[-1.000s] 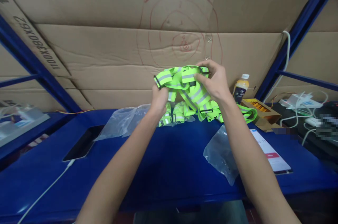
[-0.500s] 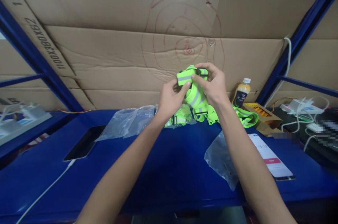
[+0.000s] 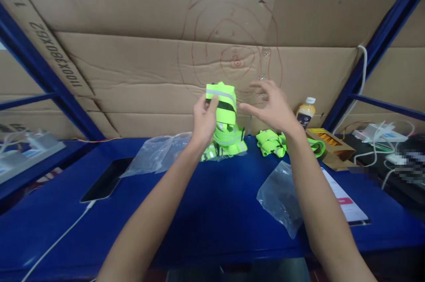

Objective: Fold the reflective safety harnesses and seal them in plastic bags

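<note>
My left hand (image 3: 205, 118) is closed on a folded fluorescent yellow-green reflective strap (image 3: 226, 100) with grey stripes and black edging, its thumb pressed on the front. The strap is raised above the table, and its lower part hangs in front of more bundled straps (image 3: 222, 149), so I cannot tell where one stops. To the right of it, my right hand (image 3: 274, 107) is open and holds nothing, fingers spread and apart from the strap. Another crumpled reflective strap bundle (image 3: 271, 142) lies below that hand, partly behind the forearm.
Clear plastic bags (image 3: 159, 153) lie at left, another plastic bag (image 3: 280, 198) at right. A dark phone (image 3: 106, 180) is charging; a lit phone (image 3: 347, 200) sits by my right forearm. A juice bottle (image 3: 306, 111) and an open cardboard box (image 3: 335, 147) stand at the back right.
My right hand has let go of the strap, spread its fingers and drawn off to the right. My left hand has shifted slightly left with the strap, which now hangs lower and flatter.
</note>
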A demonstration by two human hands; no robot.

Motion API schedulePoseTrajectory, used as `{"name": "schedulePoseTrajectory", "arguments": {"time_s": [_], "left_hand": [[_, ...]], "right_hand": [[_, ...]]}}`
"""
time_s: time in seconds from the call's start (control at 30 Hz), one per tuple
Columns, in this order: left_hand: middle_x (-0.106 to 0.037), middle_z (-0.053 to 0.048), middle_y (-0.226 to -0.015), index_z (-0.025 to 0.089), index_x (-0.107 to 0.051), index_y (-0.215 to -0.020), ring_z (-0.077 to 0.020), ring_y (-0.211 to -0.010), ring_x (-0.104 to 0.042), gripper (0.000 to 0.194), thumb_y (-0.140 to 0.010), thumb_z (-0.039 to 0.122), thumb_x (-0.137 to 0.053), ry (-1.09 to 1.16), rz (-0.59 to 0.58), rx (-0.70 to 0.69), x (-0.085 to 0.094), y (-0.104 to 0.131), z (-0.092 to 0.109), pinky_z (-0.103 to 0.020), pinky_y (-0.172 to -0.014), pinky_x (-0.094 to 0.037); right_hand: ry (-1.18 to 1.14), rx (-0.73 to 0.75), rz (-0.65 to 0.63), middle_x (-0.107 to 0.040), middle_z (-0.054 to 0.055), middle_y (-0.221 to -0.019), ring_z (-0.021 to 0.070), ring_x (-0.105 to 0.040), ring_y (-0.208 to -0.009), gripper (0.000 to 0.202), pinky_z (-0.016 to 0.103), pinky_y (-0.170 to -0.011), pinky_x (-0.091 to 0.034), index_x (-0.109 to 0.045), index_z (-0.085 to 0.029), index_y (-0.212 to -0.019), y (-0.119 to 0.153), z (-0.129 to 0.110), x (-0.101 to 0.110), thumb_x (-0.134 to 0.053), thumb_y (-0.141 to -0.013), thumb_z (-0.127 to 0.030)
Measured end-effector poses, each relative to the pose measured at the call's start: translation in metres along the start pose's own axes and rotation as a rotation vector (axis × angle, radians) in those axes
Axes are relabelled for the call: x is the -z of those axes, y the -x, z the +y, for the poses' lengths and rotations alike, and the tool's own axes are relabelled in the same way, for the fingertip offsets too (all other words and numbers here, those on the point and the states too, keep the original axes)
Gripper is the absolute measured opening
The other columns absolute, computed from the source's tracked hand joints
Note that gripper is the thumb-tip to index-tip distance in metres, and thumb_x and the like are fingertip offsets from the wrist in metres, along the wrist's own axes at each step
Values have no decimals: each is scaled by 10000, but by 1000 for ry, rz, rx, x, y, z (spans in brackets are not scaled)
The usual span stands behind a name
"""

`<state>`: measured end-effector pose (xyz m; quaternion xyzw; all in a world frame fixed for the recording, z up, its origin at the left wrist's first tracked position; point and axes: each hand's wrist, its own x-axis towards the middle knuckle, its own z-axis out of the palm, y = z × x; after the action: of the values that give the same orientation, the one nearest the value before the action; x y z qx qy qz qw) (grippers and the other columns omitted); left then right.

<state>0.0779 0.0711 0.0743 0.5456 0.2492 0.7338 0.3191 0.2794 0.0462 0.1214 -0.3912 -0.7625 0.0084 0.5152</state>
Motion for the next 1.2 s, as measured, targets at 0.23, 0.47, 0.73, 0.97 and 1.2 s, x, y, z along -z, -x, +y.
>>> {"name": "schedulePoseTrajectory", "arguments": {"time_s": [0.23, 0.47, 0.73, 0.97, 1.2], "left_hand": [[-789, -119, -1198, 226, -638, -1382, -294, -1109, -773, 715, -826, 617, -857, -81, -343, -10, -1, 9, 3, -361, -887, -640], [-774, -97, -1343, 247, -728, -1334, -342, -1251, -726, 426, -911, 293, -727, -654, -478, -346, 20, -2, 30, -493, -1140, -531], [-797, -72, -1322, 253, -785, -1271, -326, -1263, -731, 338, -945, 267, -697, -692, -556, -367, 24, -5, 42, -446, -1150, -512], [-792, -71, -1308, 218, -739, -1289, -271, -1236, -735, 315, -989, 274, -662, -650, -637, -437, 19, 3, 47, -360, -1086, -533], [-794, -60, -1109, 190, -706, -1102, -228, -1039, -745, 219, -895, 248, -663, -559, -379, -450, 21, -3, 47, -338, -953, -564]], "right_hand": [[-157, 20, -53, -817, 61, -979, 269, -740, -864, 322, 436, -805, -605, -763, -246, -1046, -4, -4, -19, -827, -851, -493], [-89, 85, 233, -788, 67, -1067, 283, -720, -997, 249, 480, -990, -564, -772, -260, -1078, -8, 7, 4, -727, -952, -470], [179, 76, 112, -591, 176, -1505, 446, -511, -1448, 396, 696, -1215, -381, -724, -269, -1265, -2, 14, 10, -741, -925, -471], [91, 176, -280, -786, 58, -1030, 272, -694, -963, 199, 424, -920, -521, -755, -235, -1032, 0, -19, 24, -776, -910, -392], [144, 153, -109, -643, 2, -730, 185, -533, -694, 245, 341, -713, -404, -663, -216, -809, -1, -21, 28, -780, -932, -394]]}}
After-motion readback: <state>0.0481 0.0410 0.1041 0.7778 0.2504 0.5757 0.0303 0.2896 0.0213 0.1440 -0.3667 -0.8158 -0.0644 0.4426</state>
